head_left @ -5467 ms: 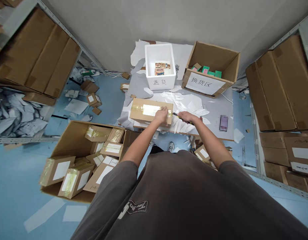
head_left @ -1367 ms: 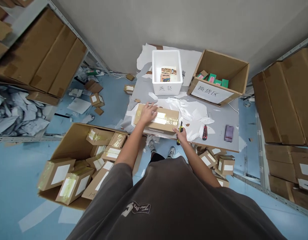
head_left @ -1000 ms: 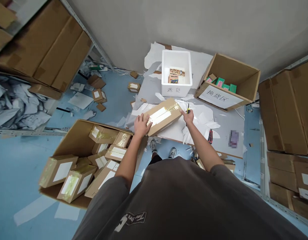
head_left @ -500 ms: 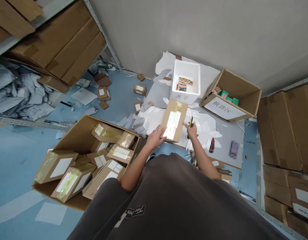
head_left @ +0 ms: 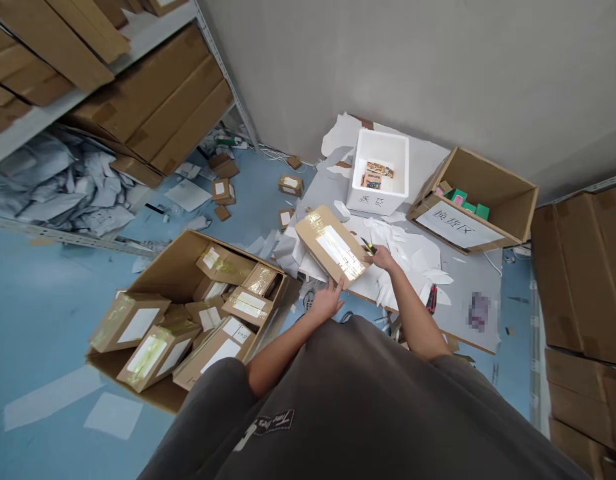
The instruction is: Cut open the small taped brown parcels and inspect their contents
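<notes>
A taped cardboard box (head_left: 315, 233) with a white label lies turned at an angle over the near left part of the table. My left hand (head_left: 329, 299) grips its near edge, fingers over the rim and thumb apart below. My right hand (head_left: 383, 257) is closed round a yellow-and-black utility knife (head_left: 370, 247), its tip pointing up and left. The fingertips of that hand also touch the box's right edge. Behind the box stands a white foam box (head_left: 373, 202) with a few small packages inside.
Torn white paper (head_left: 388, 233) litters the table (head_left: 458, 267). A red-and-black tool (head_left: 432, 299) lies near its front edge. An open carton (head_left: 508, 193) with green boxes stands at the right. On my left is a large carton (head_left: 183, 250) full of parcels, beside shelving (head_left: 163, 47).
The cardboard box has swung round, its far end now to the left. My left hand has shifted to its near edge, and my right hand has come against its right side with the knife.
</notes>
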Tool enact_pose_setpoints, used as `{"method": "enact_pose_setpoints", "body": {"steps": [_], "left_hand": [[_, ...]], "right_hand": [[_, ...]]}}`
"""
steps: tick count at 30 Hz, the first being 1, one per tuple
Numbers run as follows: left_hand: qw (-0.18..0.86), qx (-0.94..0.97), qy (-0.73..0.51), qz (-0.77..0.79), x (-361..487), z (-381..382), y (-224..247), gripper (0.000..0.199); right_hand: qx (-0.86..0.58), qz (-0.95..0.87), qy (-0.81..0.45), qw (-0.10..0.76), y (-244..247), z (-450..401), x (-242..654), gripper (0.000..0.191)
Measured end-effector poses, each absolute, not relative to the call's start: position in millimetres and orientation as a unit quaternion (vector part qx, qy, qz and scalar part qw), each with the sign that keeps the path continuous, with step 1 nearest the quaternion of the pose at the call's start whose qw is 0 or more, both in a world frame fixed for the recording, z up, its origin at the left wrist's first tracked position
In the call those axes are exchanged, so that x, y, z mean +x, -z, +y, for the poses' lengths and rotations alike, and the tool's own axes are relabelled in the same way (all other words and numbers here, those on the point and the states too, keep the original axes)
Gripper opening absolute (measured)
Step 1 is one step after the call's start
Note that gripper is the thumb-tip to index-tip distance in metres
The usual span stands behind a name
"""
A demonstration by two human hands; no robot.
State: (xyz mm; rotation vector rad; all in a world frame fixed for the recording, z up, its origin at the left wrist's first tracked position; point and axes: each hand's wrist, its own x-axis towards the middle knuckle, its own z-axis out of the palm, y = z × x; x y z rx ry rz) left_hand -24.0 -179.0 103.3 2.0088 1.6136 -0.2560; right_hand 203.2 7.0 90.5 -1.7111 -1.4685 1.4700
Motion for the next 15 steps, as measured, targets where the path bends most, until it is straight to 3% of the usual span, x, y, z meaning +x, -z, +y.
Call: {"method": "enact_pose_setpoints", "body": {"steps": [3,8,13,15], "left_hand": [[0.204,0.774,0.071,0.595,-25,-130,-123,0.080],[0.156,0.844,0.091,0.505,-27,-55,-138,0.096],[0.177,0.857,0.069,0.479,-21,-29,-124,0.096],[0.182,0.846,0.073,0.496,-15,-24,-119,0.100]], "right_hand": [[-0.596,-0.555,-0.552,0.180,-93,39,193,0.035],[-0.606,-0.553,-0.551,0.153,-97,43,187,0.036],[-0.659,-0.581,-0.413,0.239,-92,0,213,0.036],[-0.657,-0.560,-0.421,0.279,-87,-25,224,0.037]]}}
